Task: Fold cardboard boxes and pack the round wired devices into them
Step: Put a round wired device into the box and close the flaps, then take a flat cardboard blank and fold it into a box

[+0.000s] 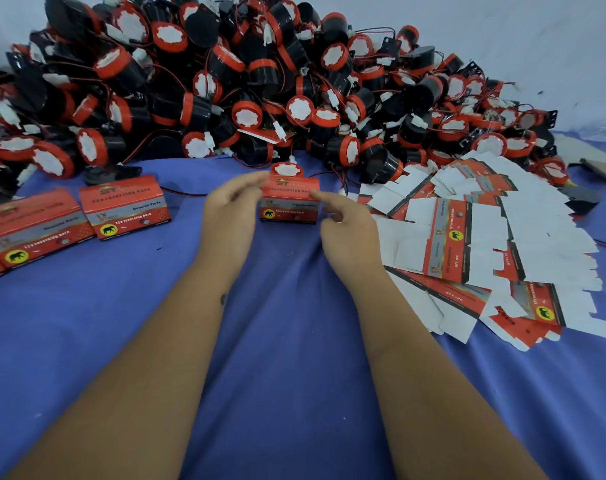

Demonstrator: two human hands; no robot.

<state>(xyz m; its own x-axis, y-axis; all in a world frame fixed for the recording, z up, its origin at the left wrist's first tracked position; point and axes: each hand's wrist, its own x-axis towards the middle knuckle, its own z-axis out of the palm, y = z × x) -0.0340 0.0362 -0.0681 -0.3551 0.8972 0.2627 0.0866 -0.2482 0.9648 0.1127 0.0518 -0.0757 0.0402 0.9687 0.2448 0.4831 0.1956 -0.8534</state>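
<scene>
One box (289,202) upright, round device (287,169) protruding from top.

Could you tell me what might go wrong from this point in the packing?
1. The device sticks out of the open box; closing now could crush a flap.
2. Its wire trails outside and may get pinched.
3. The flat box blanks lie loosely piled beside the right hand; a sweep could scatter them.

Place: a small packing workshop, I'd say.
Stock: my heap of round wired devices (260,81).
Packaging: flat carton blanks (485,244), folded boxes (124,209).
Surface: blue cloth (277,341).
</scene>
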